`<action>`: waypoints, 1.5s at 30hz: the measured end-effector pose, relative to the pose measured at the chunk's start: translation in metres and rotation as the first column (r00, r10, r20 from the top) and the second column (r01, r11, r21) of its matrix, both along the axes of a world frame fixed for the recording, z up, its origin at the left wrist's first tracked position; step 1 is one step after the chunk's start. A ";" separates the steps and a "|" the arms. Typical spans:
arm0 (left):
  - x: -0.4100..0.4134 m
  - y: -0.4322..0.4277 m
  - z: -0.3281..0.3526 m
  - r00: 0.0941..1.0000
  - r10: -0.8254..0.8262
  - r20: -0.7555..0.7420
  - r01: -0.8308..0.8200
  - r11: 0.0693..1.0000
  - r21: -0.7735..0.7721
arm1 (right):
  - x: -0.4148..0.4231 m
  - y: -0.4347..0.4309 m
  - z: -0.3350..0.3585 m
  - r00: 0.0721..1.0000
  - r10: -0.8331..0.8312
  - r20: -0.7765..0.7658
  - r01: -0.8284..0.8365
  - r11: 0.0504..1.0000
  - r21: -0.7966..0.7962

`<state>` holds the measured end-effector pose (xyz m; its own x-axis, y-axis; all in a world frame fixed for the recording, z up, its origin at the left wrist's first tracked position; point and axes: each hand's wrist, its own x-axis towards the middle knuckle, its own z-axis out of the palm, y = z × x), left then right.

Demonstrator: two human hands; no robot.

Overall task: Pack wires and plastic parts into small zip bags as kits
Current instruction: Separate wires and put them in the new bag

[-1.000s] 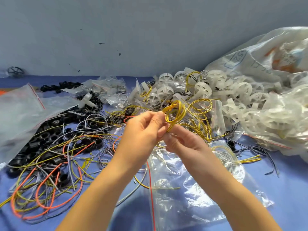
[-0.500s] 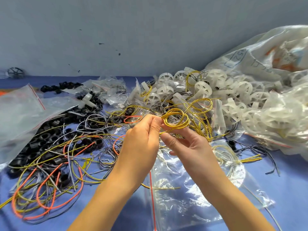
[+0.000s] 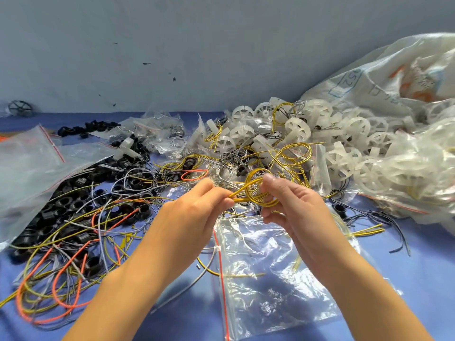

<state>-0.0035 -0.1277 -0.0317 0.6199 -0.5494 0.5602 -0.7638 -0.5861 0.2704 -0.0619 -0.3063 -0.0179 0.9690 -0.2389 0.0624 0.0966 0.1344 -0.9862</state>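
A small coil of yellow wire point(image 3: 254, 193) hangs in the air between my two hands, above the table's middle. My left hand point(image 3: 194, 215) pinches the coil's loose end at the left. My right hand point(image 3: 290, 205) pinches the looped part from the right, thumb on top. Just below the hands lies a clear zip bag point(image 3: 270, 279) with a red seal line, flat on the blue table point(image 3: 406, 286). Loose yellow, orange and grey wires point(image 3: 61, 279) are tangled at the left among black plastic rings point(image 3: 64, 205). White plastic wheels point(image 3: 357, 134) are heaped at the back right.
A large clear bag point(image 3: 29, 168) covers the far left. More small zip bags point(image 3: 160, 129) lie at the back centre. A big white sack point(image 3: 394, 77) leans on the grey wall at the right. Bagged white wheels point(image 3: 418, 173) spread to the right edge.
The yellow coil has come lower and flatter. My hands have drawn slightly apart, the left pulling the wire's end leftward while the right keeps the loops.
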 end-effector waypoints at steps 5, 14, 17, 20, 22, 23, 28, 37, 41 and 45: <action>-0.005 0.016 0.005 0.986 0.084 0.146 -0.105 0.985 0.140 | 0.000 0.002 0.004 0.998 0.056 -0.042 -0.058 0.997 -0.048; -0.005 0.043 -0.003 0.985 0.077 -0.154 -0.074 0.997 0.023 | 0.005 0.016 0.003 0.979 0.200 -0.046 -0.198 0.979 0.054; 0.001 0.065 -0.007 0.918 0.153 -0.366 -0.155 0.988 0.024 | 0.006 0.018 -0.006 0.994 0.101 0.038 -0.084 0.949 -0.305; 0.003 0.088 -0.010 0.833 0.252 -0.492 -0.225 0.968 0.114 | 0.006 0.022 -0.023 0.955 0.190 0.227 0.110 0.482 -0.869; 0.000 0.095 -0.010 0.804 0.259 -0.535 -0.198 0.965 0.169 | 0.007 0.028 -0.032 0.941 0.305 0.147 0.085 0.208 -0.974; -0.002 0.095 -0.009 0.793 0.250 -0.556 -0.169 0.966 0.194 | 0.007 0.030 -0.036 0.938 0.332 0.097 0.057 0.129 -0.990; -0.013 0.086 -0.007 0.713 0.147 -0.686 -0.003 0.979 0.206 | 0.005 0.029 -0.040 0.942 0.316 0.110 0.080 0.108 -0.991; -0.028 0.051 0.011 0.733 0.016 -0.680 0.139 0.975 0.173 | 0.000 0.023 -0.033 0.931 0.192 0.309 0.206 0.423 -0.882; -0.032 0.013 0.005 0.621 -0.098 -0.778 0.214 0.976 0.048 | -0.005 0.032 -0.034 0.917 0.205 0.343 0.223 0.452 -0.864; -0.027 -0.010 0.003 0.363 -0.218 -0.906 0.124 0.975 -0.185 | -0.008 0.036 -0.030 0.905 0.170 0.391 0.255 0.519 -0.816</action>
<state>-0.0303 -0.1375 -0.0290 0.6742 -0.6961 -0.2470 -0.1000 -0.4173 0.9033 -0.0699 -0.2701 -0.0481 0.7946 0.0930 0.6000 0.4583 -0.7400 -0.4923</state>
